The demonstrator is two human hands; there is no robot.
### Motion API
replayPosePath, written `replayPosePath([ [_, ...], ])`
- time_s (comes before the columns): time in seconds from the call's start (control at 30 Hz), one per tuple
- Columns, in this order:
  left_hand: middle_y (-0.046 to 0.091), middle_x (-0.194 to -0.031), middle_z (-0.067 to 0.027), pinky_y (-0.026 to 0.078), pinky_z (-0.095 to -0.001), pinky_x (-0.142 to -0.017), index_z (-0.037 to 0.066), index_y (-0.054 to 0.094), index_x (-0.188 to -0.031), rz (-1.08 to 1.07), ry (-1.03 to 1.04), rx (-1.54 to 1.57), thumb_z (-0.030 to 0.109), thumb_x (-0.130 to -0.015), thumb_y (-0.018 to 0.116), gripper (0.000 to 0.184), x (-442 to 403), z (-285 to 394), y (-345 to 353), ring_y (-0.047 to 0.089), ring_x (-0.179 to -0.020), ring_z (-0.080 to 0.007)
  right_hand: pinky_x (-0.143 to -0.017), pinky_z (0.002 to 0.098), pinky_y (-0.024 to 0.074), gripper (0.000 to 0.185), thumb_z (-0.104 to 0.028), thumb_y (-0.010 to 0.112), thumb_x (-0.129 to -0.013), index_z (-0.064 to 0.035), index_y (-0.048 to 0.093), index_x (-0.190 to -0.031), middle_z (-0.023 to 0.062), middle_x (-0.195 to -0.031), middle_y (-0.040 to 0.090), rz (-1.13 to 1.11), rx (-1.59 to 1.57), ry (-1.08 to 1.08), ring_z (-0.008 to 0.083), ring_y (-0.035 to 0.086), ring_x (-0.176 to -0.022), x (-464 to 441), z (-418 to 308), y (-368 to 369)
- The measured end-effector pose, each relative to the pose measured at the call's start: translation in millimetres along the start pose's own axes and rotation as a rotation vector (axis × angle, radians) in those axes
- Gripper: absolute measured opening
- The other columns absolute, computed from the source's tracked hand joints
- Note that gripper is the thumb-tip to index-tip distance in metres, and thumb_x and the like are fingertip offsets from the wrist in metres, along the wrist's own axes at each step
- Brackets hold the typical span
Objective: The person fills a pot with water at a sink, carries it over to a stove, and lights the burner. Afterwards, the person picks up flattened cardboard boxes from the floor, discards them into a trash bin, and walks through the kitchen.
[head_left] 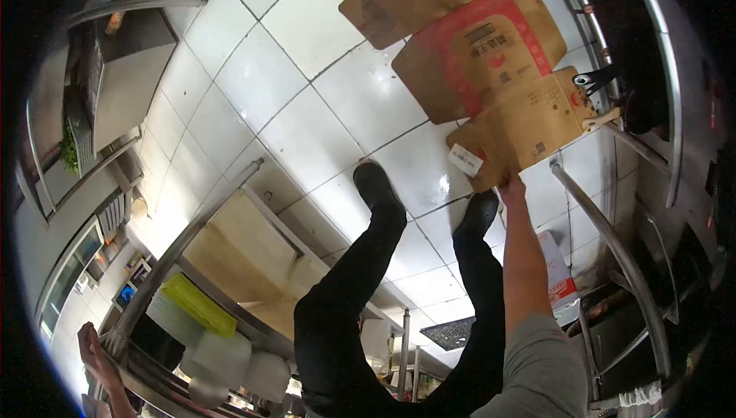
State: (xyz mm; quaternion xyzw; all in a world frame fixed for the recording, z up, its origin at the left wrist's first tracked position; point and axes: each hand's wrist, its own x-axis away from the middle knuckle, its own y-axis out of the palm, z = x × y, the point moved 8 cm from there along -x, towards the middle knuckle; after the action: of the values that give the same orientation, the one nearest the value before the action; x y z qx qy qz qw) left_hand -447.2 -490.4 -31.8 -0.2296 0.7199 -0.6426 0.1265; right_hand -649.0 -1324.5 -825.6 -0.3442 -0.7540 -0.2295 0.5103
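Note:
With its arm stretched downward, my right hand (511,187) has closed on the near edge of a flattened cardboard box (529,123), next to a small white label. The sheet lies on the floor, its brown face printed with small dark marks. Just beyond it is another cardboard piece with a red band (479,54), and the pieces seem to overlap or join. At the far left, my left hand (95,353) is beside the corner of a metal table frame (119,341). Its fingers look stretched out, holding nothing visible.
White floor tiles (307,134) surround my two dark shoes. Metal rails (613,241) stand at the right, near a white and red carton (556,264). On the left are a steel shelf, a yellow-green item (198,304) and pale containers (222,357). A dark drain grate (448,334) lies behind my feet.

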Motion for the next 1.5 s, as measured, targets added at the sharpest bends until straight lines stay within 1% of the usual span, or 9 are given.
replayPosePath([
  [0.63,0.056,-0.106,-0.0127,0.037,-0.0326,-0.093,-0.002,0.056,-0.106,0.069,0.119,0.380,0.019,-0.089,0.058,0.027,10.9,27.9,7.4,0.052,-0.102,-0.0230,-0.075,0.0353,0.0520,0.030,-0.014,0.057,-0.087,-0.0082,0.050,-0.116,0.0070,-0.105,0.059,-0.372,-0.441,0.304,0.0204,0.056,-0.084,332.1,17.2,142.8],
  [0.8,0.043,-0.132,-0.0126,0.036,-0.0394,-0.100,0.007,0.048,-0.127,0.308,0.405,-0.186,0.000,-0.077,0.062,0.052,60.1,142.2,-11.0,0.039,-0.124,-0.0278,-0.075,0.0408,0.0537,0.026,-0.014,0.052,-0.091,-0.0072,0.048,-0.115,0.0087,-0.101,0.061,-0.483,-0.473,0.449,0.0236,0.060,-0.085,453.4,40.6,175.8],
  [0.87,0.024,-0.145,-0.0036,0.033,-0.0319,-0.099,0.010,0.039,-0.136,-0.161,0.019,0.950,0.001,-0.076,0.063,0.065,97.7,152.7,69.8,0.027,-0.132,-0.0199,-0.076,0.0409,0.0536,0.026,-0.016,0.052,-0.092,-0.0059,0.047,-0.115,0.0090,-0.102,0.061,-0.514,-0.369,0.393,0.0224,0.060,-0.086,513.9,6.4,197.3],
  [0.93,0.028,-0.144,-0.0146,0.029,-0.0401,-0.104,0.007,0.030,-0.140,-0.416,0.032,0.989,0.006,-0.070,0.072,0.081,139.3,214.0,121.7,0.031,-0.130,-0.0315,-0.074,0.0396,0.0535,0.026,-0.017,0.051,-0.092,-0.0050,0.047,-0.115,0.0094,-0.100,0.060,-0.535,-0.385,0.404,0.0218,0.060,-0.082,557.7,-20.9,208.9],
  [0.97,0.030,-0.142,-0.0199,0.027,-0.0445,-0.107,0.006,0.029,-0.140,-0.373,0.520,0.429,0.009,-0.066,0.077,0.088,169.9,251.1,147.7,0.032,-0.129,-0.0374,-0.072,0.0389,0.0534,0.026,-0.017,0.051,-0.092,-0.0045,0.046,-0.114,0.0096,-0.098,0.060,-0.540,-0.393,0.415,0.0216,0.060,-0.081,578.6,-30.1,212.4],
  [1.13,0.037,-0.138,-0.0186,0.027,-0.0419,-0.108,0.006,0.031,-0.139,-0.296,0.526,0.751,0.022,-0.085,0.058,0.063,208.1,307.9,211.7,0.032,-0.130,-0.0351,-0.067,0.0351,0.0486,0.016,-0.020,0.054,-0.089,-0.0072,0.054,-0.098,0.0053,-0.079,0.059,-0.429,-0.204,0.474,0.0199,0.058,-0.074,651.9,-73.9,229.6],
  [1.33,0.049,-0.129,-0.0135,0.028,-0.0384,-0.106,0.006,0.047,-0.127,-0.784,-0.086,2.089,0.029,-0.081,0.055,0.052,183.9,340.4,278.8,0.039,-0.126,-0.0291,-0.064,0.0397,0.0537,0.013,-0.016,0.057,-0.086,-0.0051,0.053,-0.091,0.0065,-0.075,0.058,-0.515,0.013,0.371,0.0230,0.060,-0.070,677.5,-117.1,246.7],
  [1.4,0.049,-0.128,-0.0104,0.028,-0.0359,-0.106,0.008,0.053,-0.121,-0.534,0.554,1.490,0.030,-0.077,0.058,0.049,161.9,343.3,252.1,0.040,-0.126,-0.0280,-0.060,0.0368,0.0493,0.018,-0.024,0.053,-0.088,-0.0065,0.054,-0.091,0.0057,-0.075,0.057,-0.606,0.114,0.294,0.0218,0.059,-0.067,669.2,-134.5,265.2],
  [1.5,0.061,-0.110,-0.0097,0.040,-0.0342,-0.094,0.009,0.064,-0.102,-0.564,0.583,1.276,0.021,-0.070,0.065,0.034,140.8,346.0,259.3,0.055,-0.107,-0.0286,-0.063,0.0364,0.0481,0.020,-0.026,0.050,-0.090,-0.0061,0.053,-0.089,0.0066,-0.074,0.057,-0.632,0.121,0.253,0.0208,0.058,-0.071,644.8,-159.8,306.1],
])
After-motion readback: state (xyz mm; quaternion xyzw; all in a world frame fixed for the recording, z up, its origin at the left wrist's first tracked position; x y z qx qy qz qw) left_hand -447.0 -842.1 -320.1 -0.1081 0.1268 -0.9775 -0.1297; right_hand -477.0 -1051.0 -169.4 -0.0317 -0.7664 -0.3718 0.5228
